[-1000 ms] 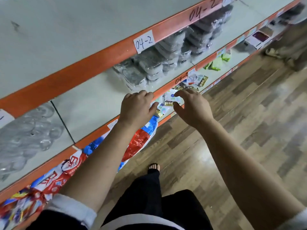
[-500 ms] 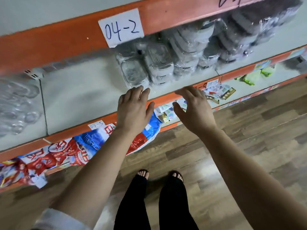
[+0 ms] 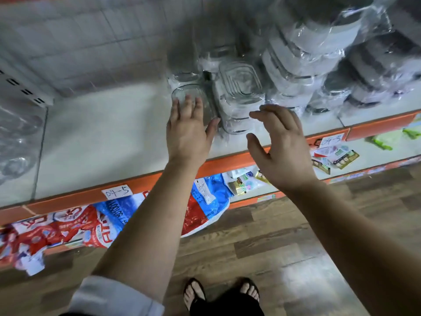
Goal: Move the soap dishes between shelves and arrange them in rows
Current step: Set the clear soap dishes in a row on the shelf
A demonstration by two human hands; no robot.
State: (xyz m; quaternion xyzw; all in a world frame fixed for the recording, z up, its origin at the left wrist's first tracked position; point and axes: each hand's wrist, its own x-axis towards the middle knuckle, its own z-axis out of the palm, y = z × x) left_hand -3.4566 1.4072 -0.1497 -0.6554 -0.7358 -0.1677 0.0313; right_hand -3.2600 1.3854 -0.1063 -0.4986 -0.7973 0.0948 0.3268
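OK, status: both hands have come up off the lower shelf (image 3: 296,179) and are now over the middle shelf (image 3: 102,133), right at the soap dishes (image 3: 241,96).

- left hand (image 3: 189,131): grip wide, fingers straight, holding nothing. Fingertips (image 3: 188,102) overlap the loose clear dish (image 3: 182,93) at the left end of the pile; can't tell if they touch it.
- right hand (image 3: 281,148): grip wide too, fingers loosely curved, empty, just in front of the wrapped front stack.
- dishes: all on the middle shelf, film-wrapped, heaped in stacks running off to the right. No clean rows. The shelf area left of them is bare.

Diff vs earlier:
- 1 s ago both hands were down at the orange shelf edge (image 3: 227,164) and the right one was on the small packets (image 3: 243,180). Those packets are on the lower shelf now, nothing carried up.
- 0.5 s ago the hands were already open but short of the dishes; now they're over the shelf itself.
- view has dropped in closer; the 04-2 label is out of frame, only the 04-5 label (image 3: 116,192) shows.

My read: reach is basically done, no dish grasped yet, so the move itself hasn't started. Next is probably closing on the front stack or the loose dish. The film looks slippery, so expect a two-handed lift.
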